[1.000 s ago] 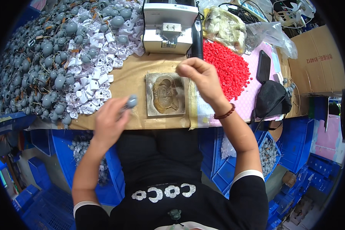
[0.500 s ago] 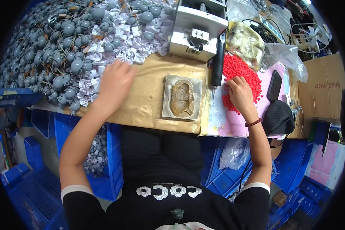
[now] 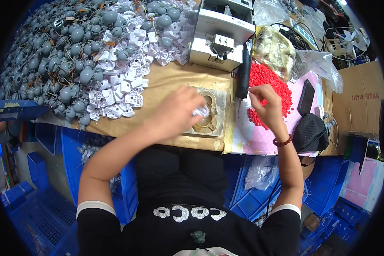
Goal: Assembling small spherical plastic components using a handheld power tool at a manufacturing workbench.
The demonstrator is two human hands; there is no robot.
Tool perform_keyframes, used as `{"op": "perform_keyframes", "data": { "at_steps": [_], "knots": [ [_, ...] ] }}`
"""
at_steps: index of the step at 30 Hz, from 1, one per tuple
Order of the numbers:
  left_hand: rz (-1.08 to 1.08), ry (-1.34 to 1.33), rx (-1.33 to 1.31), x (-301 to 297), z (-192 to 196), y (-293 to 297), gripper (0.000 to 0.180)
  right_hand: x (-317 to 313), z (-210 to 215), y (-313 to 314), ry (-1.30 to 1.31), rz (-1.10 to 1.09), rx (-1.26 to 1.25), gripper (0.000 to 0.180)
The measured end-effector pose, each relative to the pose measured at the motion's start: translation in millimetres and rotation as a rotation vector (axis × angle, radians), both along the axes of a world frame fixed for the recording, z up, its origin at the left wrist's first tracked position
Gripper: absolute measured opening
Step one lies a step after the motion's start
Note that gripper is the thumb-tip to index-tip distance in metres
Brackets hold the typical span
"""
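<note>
Well left of the metal block (image 3: 220, 121): a large heap of grey rounded parts (image 3: 86, 76) with thin leads, spread toward the far edge of the bench. Between that heap and the block: white moulded parts (image 3: 126, 86), lying loose and overlapping, next to the grey ones.

Left hand (image 3: 178, 112): over the left side of the block, fingers bent and gripping a small white piece (image 3: 202, 111). The piece is above the block's hollowed recess; motion blur, so contact with the recess cannot be told.

Beyond the block, on its far side: a white bench machine (image 3: 221, 23). Right of the block and slightly beyond it: a black pen-shaped tool (image 3: 244, 70), its thin tip toward the near edge.

Right hand (image 3: 266, 104): right of the block, over the near-left margin of the red pieces (image 3: 282, 90). Thumb and forefinger drawn together; cannot tell whether anything is pinched between them.

Farther right of the block: a dark phone (image 3: 306, 97), then a black pouch (image 3: 312, 133) just nearer the bench edge.
</note>
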State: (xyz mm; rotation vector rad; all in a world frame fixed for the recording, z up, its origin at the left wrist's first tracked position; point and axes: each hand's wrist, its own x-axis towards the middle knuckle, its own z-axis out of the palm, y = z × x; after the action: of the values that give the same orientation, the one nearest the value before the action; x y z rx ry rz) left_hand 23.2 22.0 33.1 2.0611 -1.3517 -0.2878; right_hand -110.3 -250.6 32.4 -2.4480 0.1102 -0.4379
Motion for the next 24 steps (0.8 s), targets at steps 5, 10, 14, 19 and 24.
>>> {"op": "perform_keyframes", "data": {
  "at_steps": [5,10,14,19,24],
  "knots": [
    [0.088,-0.124,0.017,-18.9,-23.3,-15.9,0.042,15.8,-4.0,47.7,-0.161,0.344,0.014,0.022],
    [0.141,0.021,-0.097,-15.7,-27.6,-13.2,0.043,27.9,-35.3,71.8,-0.258,0.451,-0.128,0.026],
    [0.351,-0.146,-0.189,58.5,12.6,16.5,0.036,26.3,-40.0,75.2,-0.312,0.449,-0.309,0.027],
    [0.542,-0.723,-0.218,191.8,65.8,23.4,0.017,23.6,-34.9,82.6,-0.287,0.371,-0.291,0.027],
    [0.393,-0.806,-0.133,301.8,20.7,9.0,0.024,18.2,-34.3,79.4,-0.22,0.323,-0.28,0.026]
  ]
}}
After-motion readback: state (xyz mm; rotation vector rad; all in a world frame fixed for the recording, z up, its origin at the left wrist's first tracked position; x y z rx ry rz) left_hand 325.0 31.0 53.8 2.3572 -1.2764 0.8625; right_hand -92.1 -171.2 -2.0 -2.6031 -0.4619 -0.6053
